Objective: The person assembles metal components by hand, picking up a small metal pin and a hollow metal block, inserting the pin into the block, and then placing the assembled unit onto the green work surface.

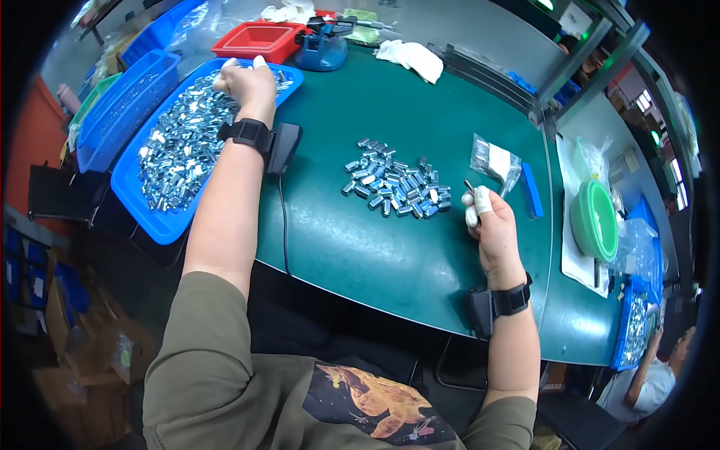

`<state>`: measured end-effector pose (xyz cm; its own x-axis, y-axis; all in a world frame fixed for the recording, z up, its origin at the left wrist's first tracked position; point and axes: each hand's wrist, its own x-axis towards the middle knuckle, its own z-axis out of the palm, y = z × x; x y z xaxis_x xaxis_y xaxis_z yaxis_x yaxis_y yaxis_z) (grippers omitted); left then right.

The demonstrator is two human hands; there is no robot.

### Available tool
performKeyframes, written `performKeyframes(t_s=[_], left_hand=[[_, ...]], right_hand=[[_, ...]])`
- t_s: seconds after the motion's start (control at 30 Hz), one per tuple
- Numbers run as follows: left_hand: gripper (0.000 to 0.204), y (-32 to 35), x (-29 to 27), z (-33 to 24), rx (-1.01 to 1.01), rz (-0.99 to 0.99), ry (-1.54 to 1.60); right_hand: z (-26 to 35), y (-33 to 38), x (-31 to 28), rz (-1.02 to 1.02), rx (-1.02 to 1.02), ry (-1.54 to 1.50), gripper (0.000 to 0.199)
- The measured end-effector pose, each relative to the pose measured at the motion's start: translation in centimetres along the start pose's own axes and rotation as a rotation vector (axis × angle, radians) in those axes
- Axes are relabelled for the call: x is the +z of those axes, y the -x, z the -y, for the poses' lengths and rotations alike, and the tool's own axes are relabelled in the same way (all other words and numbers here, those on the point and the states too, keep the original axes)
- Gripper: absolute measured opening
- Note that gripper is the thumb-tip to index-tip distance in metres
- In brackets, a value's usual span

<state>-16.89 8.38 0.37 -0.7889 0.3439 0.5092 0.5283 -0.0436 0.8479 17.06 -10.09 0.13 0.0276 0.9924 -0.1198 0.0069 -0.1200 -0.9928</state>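
Partly buried in tray parts [180, 142], left hand [247, 84] unreadable; right hand [491, 225] pinches a small pin [469, 186].

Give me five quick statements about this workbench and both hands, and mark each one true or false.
1. The left hand reaches into the blue tray of small metal parts. True.
2. The right hand lies flat and empty on the table. False: it is raised, pinching a small metal piece in fingertips that wear white finger cots.
3. A heap of small metal parts lies on the green table. True.
4. Both wrists are bare. False: each wears a black strap.
5. The red tray sits beside the right hand. False: it is at the far end, near the left hand.
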Motion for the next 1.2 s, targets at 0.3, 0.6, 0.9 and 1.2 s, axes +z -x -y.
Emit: performKeyframes(t_s=[0.3,0.6,0.9,1.2], left_hand=[[0.022,10.0,-2.1,-6.1,0.658,1.476,-0.037],[0.014,14.6,-4.7,-8.1,0.676,1.5,0.321],[0.015,17.5,-6.4,-9.8,0.163,1.651,0.648],[0.031,17.5,-8.6,-11.2,0.586,1.4,0.783]], right_hand=[[0.0,0.0,-0.1,0.005,0.007,0.006,0.025],[-0.2,0.2,0.4,0.03,-0.099,-0.004,0.019],[-0.9,-0.3,0.0,-0.021,-0.292,0.294,0.014],[0.0,0.3,-0.9,0.283,0.067,-0.168,0.02]])
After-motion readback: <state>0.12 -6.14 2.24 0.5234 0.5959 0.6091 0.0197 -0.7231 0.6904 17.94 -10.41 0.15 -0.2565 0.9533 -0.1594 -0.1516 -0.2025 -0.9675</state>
